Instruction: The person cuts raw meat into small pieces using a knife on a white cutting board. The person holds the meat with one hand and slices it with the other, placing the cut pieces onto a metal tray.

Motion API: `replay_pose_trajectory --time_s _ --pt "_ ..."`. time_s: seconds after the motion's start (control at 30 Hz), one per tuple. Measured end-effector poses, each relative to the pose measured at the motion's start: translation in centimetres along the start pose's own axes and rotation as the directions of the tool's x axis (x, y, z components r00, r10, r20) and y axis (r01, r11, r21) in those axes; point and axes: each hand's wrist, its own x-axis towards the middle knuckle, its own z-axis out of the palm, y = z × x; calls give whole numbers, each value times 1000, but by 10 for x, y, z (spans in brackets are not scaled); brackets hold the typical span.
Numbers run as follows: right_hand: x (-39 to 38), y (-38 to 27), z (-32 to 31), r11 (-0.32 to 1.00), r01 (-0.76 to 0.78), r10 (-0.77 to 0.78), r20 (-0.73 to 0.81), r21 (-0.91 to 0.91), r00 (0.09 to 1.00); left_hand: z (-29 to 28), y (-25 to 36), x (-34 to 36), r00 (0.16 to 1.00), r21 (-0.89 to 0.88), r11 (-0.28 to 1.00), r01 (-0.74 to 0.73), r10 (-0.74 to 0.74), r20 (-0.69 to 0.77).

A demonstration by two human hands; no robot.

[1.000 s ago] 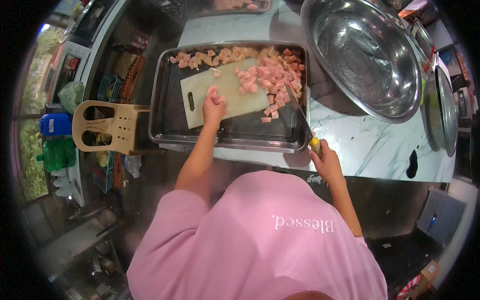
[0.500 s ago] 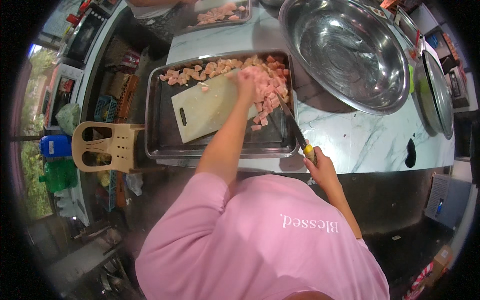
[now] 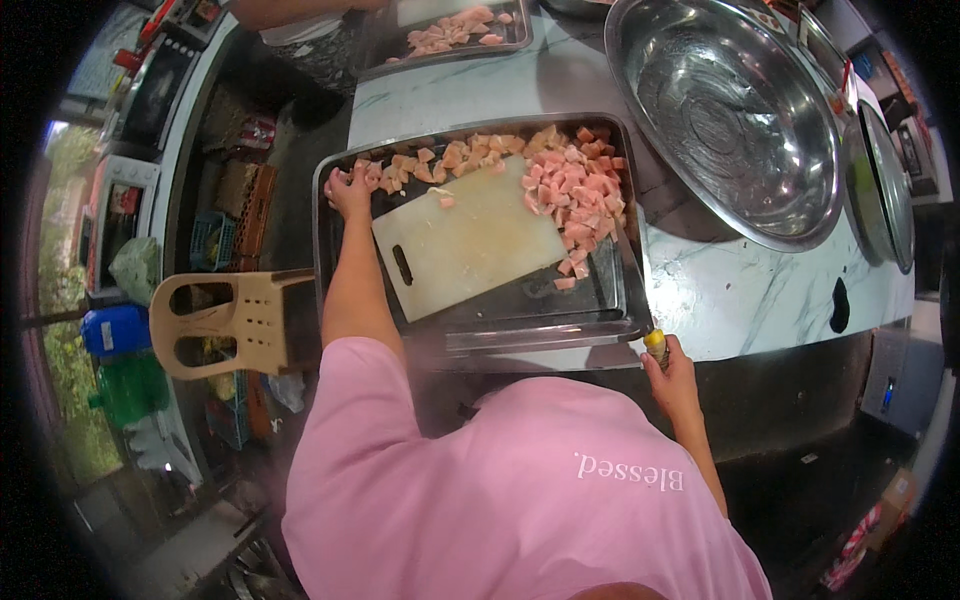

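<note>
A large metal tray (image 3: pixel 480 335) holds a pale cutting board (image 3: pixel 470 245) lying at a slant. Cubes of raw meat (image 3: pixel 575 195) are heaped by the board's right end, and more run along the tray's far side. My left hand (image 3: pixel 350 190) is at the tray's far left corner, fingers curled around some meat pieces there. My right hand (image 3: pixel 672 380) grips the yellow handle of a knife (image 3: pixel 655 345) by the near right corner. Its dark blade points away from me, along the tray's right side.
A wide metal basin (image 3: pixel 730 120) stands at the far right, with another round metal vessel (image 3: pixel 882 185) beside it. Across the table a second tray (image 3: pixel 450 55) of meat sits near another person's arm (image 3: pixel 300 12). A beige plastic chair (image 3: pixel 235 325) is left of the table.
My left hand has gone from the meat heap to the tray's far left corner. My right hand keeps the knife and has shifted slightly nearer me. The whole view has shifted a little.
</note>
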Motion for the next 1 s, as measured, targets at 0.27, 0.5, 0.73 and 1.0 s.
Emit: replay_pose_trajectory --time_s 0.27,0.5,0.73,1.0 --pt "8 5 38 999 -46 46 -135 9 990 36 52 -54 980 134 981 -139 116 162" --pt "2 -23 50 988 -152 156 -156 43 975 66 156 -122 754 -29 909 -415 362 549" --pt "4 -17 65 977 -201 211 -208 69 955 81 220 -198 653 -156 881 -447 440 617" --pt "14 -23 57 973 -216 229 -189 86 955 15 227 -220 274 -406 839 -361 512 814"
